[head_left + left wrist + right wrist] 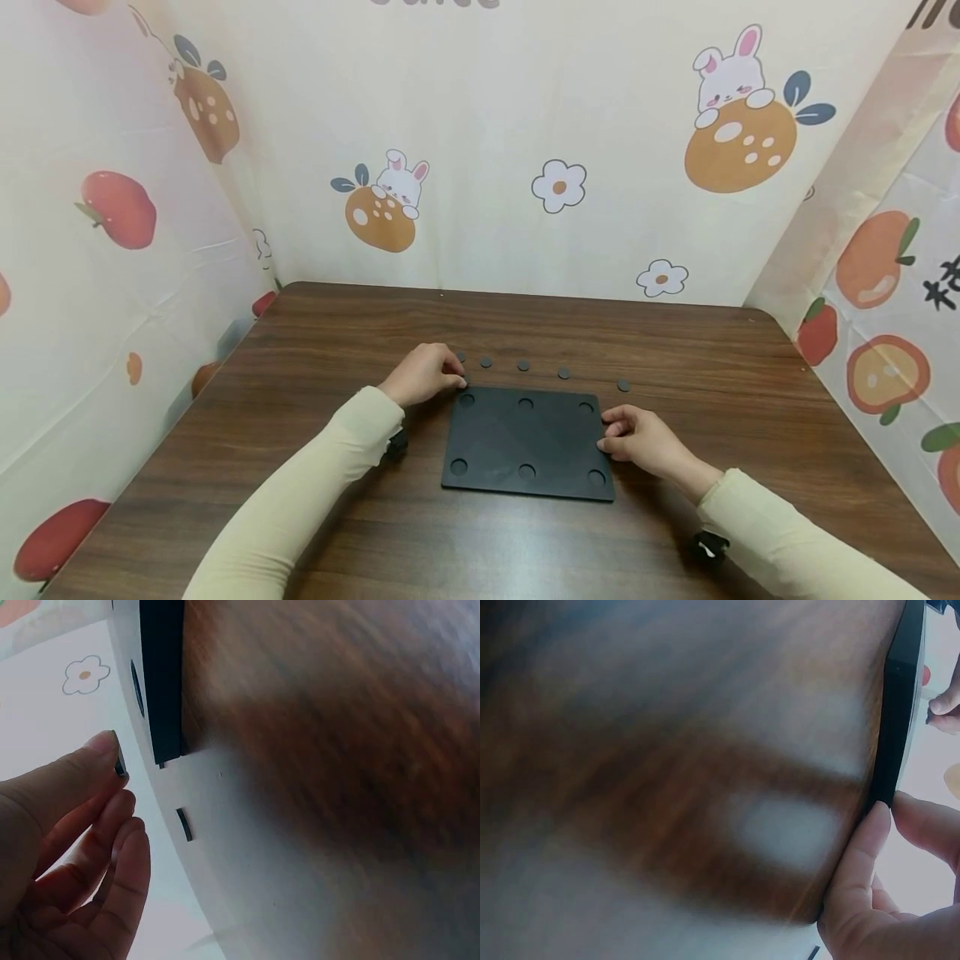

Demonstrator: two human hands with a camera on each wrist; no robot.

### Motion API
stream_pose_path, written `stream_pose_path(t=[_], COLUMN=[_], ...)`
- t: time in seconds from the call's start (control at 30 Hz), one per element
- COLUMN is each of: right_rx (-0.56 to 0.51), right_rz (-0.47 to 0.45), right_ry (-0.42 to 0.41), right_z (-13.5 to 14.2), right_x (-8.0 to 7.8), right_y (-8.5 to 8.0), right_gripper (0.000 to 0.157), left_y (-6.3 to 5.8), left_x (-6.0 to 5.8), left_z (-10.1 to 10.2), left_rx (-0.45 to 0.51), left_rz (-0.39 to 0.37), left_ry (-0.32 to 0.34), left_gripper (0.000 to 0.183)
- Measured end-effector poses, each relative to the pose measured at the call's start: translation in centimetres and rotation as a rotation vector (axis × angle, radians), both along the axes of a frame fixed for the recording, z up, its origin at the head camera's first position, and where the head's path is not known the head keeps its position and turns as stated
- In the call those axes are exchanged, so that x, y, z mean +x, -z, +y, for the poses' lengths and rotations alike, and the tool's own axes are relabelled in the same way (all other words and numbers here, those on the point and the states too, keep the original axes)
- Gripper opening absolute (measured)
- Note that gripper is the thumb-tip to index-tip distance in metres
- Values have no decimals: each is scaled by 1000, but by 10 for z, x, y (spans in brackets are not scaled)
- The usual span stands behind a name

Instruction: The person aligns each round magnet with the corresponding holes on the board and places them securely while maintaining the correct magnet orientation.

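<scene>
A flat black board (528,433) lies on the wooden table, with round recesses along its far and near edges. My left hand (425,375) is at the board's far left corner. In the left wrist view, its thumb and forefinger pinch a small dark disc (120,759), seen edge-on. My right hand (641,437) grips the board's right edge with thumb and fingertips; the right wrist view shows them against the board's dark side (897,724). Beyond the far edge, several similar discs lie in a loose row, among them a middle one (523,365) and the rightmost one (624,385).
The brown wooden table (360,317) has rounded far corners. Behind it hangs a pale curtain (480,125) printed with rabbits, fruit and flowers, and similar cloth lines both sides. Dark wrist devices show under the left cuff (369,421) and the right cuff (731,500).
</scene>
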State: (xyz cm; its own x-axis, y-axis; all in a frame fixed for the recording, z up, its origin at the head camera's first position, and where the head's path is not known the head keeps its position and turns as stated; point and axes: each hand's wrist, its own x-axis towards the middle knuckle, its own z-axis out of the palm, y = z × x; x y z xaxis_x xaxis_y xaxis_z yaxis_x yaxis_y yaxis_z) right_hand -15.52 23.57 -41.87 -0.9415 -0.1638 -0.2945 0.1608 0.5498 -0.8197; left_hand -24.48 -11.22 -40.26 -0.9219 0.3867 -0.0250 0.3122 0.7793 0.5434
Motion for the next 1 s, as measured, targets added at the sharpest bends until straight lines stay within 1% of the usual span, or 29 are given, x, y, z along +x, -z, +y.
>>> stream_pose_path(t=[0.2, 0.4, 0.5, 0.57, 0.83, 1.0], right_rx=[4, 15, 15, 16, 26, 28], right_rz=[-3, -7, -16, -13, -3, 2], right_ry=[-1, 4, 16, 8, 0, -5], right_z=[-1, -1, -2, -2, -2, -1], right_x=[0, 0, 0, 0, -1, -1], right_y=[-1, 0, 1, 0, -1, -1], right_gripper=[48, 47, 46, 47, 48, 48], left_y=[-1, 1, 2, 2, 2, 3], left_x=[5, 7, 8, 9, 11, 10], left_z=[1, 2, 2, 2, 3, 3], left_rx=[3, -19, -25, -29, -25, -29], left_rz=[-25, -10, -13, -19, -48, -39], left_ry=[13, 55, 74, 81, 89, 92], left_gripper=[7, 6, 5, 4, 5, 5])
